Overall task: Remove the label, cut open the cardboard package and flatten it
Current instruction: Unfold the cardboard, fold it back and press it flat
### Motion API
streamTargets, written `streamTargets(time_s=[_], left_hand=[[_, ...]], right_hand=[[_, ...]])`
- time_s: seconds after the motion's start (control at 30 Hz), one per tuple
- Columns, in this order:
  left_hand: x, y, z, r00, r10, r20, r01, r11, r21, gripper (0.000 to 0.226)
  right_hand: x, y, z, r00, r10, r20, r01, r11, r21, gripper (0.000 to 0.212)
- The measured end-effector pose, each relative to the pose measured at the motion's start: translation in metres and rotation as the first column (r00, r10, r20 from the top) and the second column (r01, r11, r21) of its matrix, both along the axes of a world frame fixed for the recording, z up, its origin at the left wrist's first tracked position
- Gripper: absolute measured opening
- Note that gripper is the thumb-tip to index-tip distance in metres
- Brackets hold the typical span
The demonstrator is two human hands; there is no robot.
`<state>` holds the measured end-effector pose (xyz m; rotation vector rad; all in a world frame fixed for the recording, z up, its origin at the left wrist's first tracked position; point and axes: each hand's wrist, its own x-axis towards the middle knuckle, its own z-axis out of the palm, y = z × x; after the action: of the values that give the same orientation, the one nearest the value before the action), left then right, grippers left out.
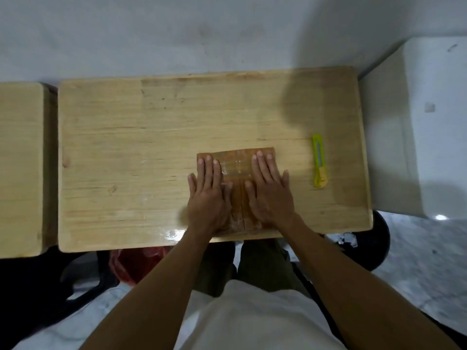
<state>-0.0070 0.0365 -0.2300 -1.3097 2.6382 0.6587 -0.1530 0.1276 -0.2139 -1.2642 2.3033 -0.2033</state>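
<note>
The cardboard package (236, 173) lay flattened near the counter's (126, 147) front edge, left of the yellow utility knife (319, 160). Both grips, left hand (208, 195) and right hand (269, 193), pressed it with straight fingers, gripping nothing. It looked light, thin, tape-slick; best lifted by an edge.

I can't read any text here; the flattened cardboard package (236, 162) shows only glossy clear tape, no print I can make out; the yellow-green utility knife (319, 160) on the table (126, 147) carries no legible brand or number.
</note>
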Motion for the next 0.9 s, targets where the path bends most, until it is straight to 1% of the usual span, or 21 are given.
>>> streamTargets(time_s=[0.1,0.33,0.5,0.63,0.73,0.8,0.9], left_hand=[[0.001,0.003,-0.004,1.000,0.001,0.012,-0.001,0.998,-0.070,0.066],[0.006,0.005,-0.014,1.000,0.002,0.009,-0.001,0.994,-0.109,0.069],[0.007,0.004,-0.020,1.000,-0.017,0.010,0.019,0.983,-0.182,0.070],[0.005,0.006,-0.023,1.000,-0.019,0.012,0.021,0.984,-0.177,0.070],[0.003,0.003,-0.022,0.999,-0.035,0.013,0.037,0.986,-0.164,0.069],[0.000,-0.003,-0.022,1.000,-0.025,0.014,0.027,0.985,-0.173,0.069],[-0.001,-0.011,-0.020,0.998,-0.015,0.054,0.025,0.983,-0.184,0.070]], right_hand=[[0.006,0.002,-0.005,0.997,-0.022,-0.077,0.020,0.999,-0.025,0.065],[0.021,0.006,-0.020,0.976,-0.102,-0.193,0.095,0.995,-0.042,0.068],[0.022,0.003,-0.023,0.974,-0.115,-0.194,0.107,0.993,-0.052,0.069],[0.022,0.004,-0.029,0.971,-0.114,-0.210,0.111,0.993,-0.027,0.070],[0.022,0.003,-0.030,0.972,-0.127,-0.198,0.128,0.992,-0.011,0.069],[0.017,-0.003,-0.030,0.976,-0.112,-0.189,0.111,0.994,-0.015,0.069],[0.015,-0.012,-0.029,0.976,-0.104,-0.189,0.100,0.994,-0.032,0.070]])
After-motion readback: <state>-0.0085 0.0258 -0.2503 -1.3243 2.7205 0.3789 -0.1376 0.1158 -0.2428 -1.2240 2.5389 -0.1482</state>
